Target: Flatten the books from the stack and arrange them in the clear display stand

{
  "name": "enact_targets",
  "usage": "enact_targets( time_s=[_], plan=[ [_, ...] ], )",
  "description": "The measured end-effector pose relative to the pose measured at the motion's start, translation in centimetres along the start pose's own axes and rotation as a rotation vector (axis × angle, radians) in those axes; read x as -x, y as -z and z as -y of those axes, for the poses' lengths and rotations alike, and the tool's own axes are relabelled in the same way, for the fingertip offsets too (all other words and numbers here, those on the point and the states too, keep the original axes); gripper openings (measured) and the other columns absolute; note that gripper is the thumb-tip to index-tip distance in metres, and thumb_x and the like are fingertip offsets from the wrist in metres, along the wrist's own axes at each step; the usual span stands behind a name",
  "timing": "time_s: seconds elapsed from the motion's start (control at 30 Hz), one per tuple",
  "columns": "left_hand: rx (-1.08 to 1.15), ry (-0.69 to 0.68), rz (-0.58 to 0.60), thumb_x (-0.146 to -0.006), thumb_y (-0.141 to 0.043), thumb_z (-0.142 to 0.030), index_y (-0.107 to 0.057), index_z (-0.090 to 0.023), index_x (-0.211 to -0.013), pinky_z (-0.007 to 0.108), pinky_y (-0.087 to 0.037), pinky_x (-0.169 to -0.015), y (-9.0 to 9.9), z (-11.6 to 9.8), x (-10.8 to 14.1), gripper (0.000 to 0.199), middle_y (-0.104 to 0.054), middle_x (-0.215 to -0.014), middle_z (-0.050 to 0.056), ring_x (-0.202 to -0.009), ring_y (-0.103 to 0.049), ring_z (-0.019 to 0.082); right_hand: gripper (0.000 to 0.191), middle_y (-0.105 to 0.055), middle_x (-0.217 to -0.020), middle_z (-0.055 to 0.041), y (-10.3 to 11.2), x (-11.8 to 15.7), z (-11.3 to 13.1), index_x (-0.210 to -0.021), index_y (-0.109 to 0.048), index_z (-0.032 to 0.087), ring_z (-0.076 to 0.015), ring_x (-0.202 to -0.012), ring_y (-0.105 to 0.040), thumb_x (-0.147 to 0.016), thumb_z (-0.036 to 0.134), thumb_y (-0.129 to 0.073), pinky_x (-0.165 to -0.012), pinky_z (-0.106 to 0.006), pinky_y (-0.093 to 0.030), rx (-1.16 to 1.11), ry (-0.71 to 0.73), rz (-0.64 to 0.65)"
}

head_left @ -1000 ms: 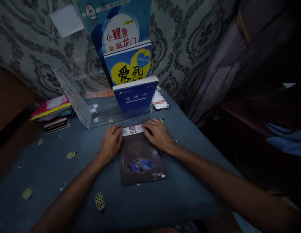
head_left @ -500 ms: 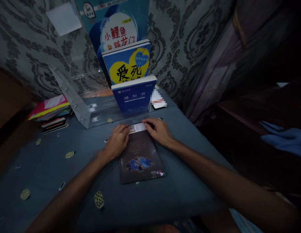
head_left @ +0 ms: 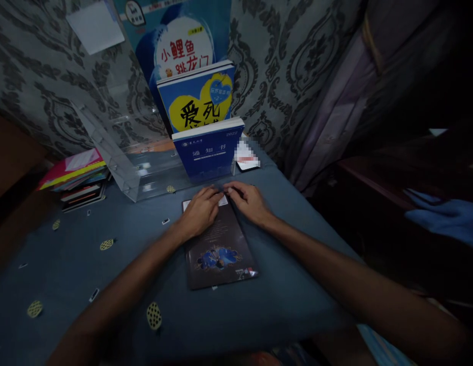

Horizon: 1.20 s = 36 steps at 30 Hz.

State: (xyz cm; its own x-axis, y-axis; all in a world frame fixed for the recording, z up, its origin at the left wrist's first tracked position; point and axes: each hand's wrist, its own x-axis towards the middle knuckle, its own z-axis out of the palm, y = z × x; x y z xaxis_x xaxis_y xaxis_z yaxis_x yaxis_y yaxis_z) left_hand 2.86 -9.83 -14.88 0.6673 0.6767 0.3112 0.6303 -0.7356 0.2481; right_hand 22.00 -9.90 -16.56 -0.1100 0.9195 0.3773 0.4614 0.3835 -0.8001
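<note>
A dark book (head_left: 221,274) with a blue picture on its cover lies flat on the cloth-covered table. Across its far end runs a white printed strip (head_left: 223,202), partly hidden under my fingers. My left hand (head_left: 201,211) rests palm down over this strip, fingers extended and close together. At the book's far right corner is my right hand (head_left: 248,203), its thumb and forefinger drawn together on the edge by the strip. The fingertips of both hands nearly meet there.
Behind the hands, a clear acrylic stand (head_left: 133,185) holds a blue booklet (head_left: 208,155), a yellow-and-blue book (head_left: 183,109) and a taller teal book (head_left: 221,30). Left is a stack of books and papers (head_left: 80,175). A pixelated card (head_left: 247,155) lies right of the stand. Patterned curtain (head_left: 297,40) hangs behind.
My left hand has slid right along the strip, uncovering its left end and coming close to my right hand. The right hand has stayed at the corner; the view has shifted slightly.
</note>
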Motion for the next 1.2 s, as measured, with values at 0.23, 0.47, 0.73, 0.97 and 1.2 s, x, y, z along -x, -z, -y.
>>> enact_targets(
  time_s=[0.23,0.47,0.73,0.97,1.2],
  plan=[
    [-0.021,-0.01,0.004,-0.095,-0.044,-0.011,-0.062,-0.017,-0.131,0.049,-0.042,-0.115,0.0,0.1,0.2,0.041,-0.063,-0.13,0.012,-0.135,-0.049,0.028,0.029,-0.078,-0.094,-0.0053,0.0,-0.1,-0.2,-0.106,-0.075,0.021,-0.0222,-0.087,-0.071,-0.093,0.025,-0.05,-0.08,-0.034,-0.055,0.011,0.012,0.011],
    [-0.055,-0.058,-0.009,-0.096,-0.045,-0.012,-0.062,-0.021,-0.132,0.049,-0.044,-0.111,0.3,-0.4,0.5,0.041,-0.06,-0.13,0.012,-0.131,-0.049,0.028,0.027,-0.079,-0.092,-0.0047,0.1,-0.2,-0.2,-0.104,-0.076,0.02,-0.0217,-0.087,-0.072,-0.093,0.023,-0.051,-0.08,-0.033,-0.054,0.026,0.03,0.031],
    [-0.109,-0.103,0.053,-0.098,-0.044,-0.016,-0.062,-0.019,-0.132,0.046,-0.05,-0.099,0.8,-0.8,0.5,0.039,-0.063,-0.13,0.011,-0.119,-0.056,0.027,0.027,-0.079,-0.093,-0.0056,0.3,-0.1,0.0,-0.104,-0.077,0.02,-0.0216,-0.085,-0.072,-0.094,0.022,-0.052,-0.079,-0.033,-0.054,0.067,0.048,0.048],
    [-0.117,-0.083,0.074,-0.098,-0.045,-0.016,-0.062,-0.019,-0.133,0.045,-0.051,-0.098,0.8,-1.0,0.4,0.039,-0.064,-0.132,0.01,-0.116,-0.06,0.026,0.026,-0.079,-0.099,-0.0065,0.4,0.1,0.2,-0.104,-0.076,0.02,-0.0222,-0.089,-0.072,-0.095,0.022,-0.053,-0.082,-0.034,-0.054,0.102,0.087,0.058],
    [-0.116,-0.118,0.055,-0.097,-0.045,-0.015,-0.063,-0.019,-0.131,0.046,-0.049,-0.105,0.9,-1.0,0.6,0.038,-0.064,-0.134,0.01,-0.12,-0.061,0.025,0.028,-0.078,-0.101,-0.0086,0.7,0.5,0.9,-0.105,-0.075,0.02,-0.0246,-0.096,-0.072,-0.098,0.026,-0.049,-0.088,-0.036,-0.053,0.194,0.138,0.043]
  ],
)
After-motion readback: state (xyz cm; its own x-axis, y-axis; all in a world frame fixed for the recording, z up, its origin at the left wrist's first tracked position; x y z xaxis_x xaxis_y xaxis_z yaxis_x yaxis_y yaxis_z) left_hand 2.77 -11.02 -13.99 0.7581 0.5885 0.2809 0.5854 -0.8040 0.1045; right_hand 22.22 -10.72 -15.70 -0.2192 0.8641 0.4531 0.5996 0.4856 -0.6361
